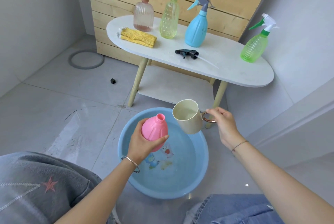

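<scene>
The left hand is gripping an uncapped pink bottle, fingers wrapped round its belly, and is holding it tilted above a blue basin of water on the floor. The right hand is pinching the handle of a cream cup, which is hanging just beside the bottle's open neck without touching it. Behind them, a white table is carrying four spray bottles, a loose black spray head and a folded yellow cloth.

Oval white table held four spray bottles along its far edge and right end, a yellow cloth at its left end, and a black spray head (detached) mid-front. The floor bore a blue basin.
</scene>
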{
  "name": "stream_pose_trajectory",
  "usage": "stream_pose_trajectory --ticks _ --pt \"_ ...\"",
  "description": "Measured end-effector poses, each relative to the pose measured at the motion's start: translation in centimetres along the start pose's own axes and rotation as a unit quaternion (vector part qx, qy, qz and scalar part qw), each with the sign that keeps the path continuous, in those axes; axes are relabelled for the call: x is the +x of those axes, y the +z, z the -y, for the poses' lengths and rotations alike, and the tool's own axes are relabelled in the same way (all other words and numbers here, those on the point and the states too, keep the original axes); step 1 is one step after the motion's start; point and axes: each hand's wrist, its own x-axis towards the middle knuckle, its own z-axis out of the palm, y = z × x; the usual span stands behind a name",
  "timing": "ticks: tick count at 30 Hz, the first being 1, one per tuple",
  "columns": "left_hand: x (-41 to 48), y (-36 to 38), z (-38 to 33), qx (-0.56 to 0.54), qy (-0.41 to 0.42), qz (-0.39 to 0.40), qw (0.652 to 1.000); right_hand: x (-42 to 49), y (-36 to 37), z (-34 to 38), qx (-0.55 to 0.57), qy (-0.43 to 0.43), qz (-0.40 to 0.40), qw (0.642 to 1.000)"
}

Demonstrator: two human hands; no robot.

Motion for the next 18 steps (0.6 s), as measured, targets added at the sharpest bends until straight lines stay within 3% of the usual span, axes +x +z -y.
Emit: stream_pose_trajectory --ticks 18 --pt "-1.2 1.3 0.9 0.046 0.032 0.060 0.997 -4.5 0.0 4.8 -0.085 -0.136 0.027 0.987"
